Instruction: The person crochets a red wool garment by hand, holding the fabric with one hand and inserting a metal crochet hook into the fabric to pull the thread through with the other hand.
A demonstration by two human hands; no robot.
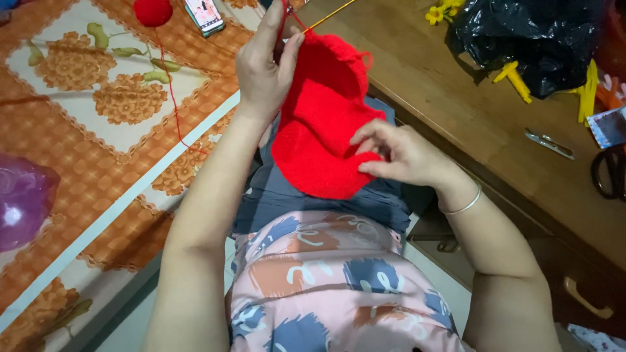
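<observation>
Two hands working a red knitted piece over the lap.

Far left, a red yarn ball [152, 11] feeds a strand [172, 98] toward the left hand [264, 68], whose fingers close on the top edge of the knitted piece [323, 114] beside a yellow needle [329, 14]. The piece hangs with its long axis far to near, lower edge nearest. The right hand [404, 155] pinches that edge (best kept flat, I judge, with steady yarn tension). A wooden table [456, 104] lies right.

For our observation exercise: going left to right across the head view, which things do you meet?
Purple bag → red yarn ball → phone → left hand → right hand → black bag → scissors.
</observation>
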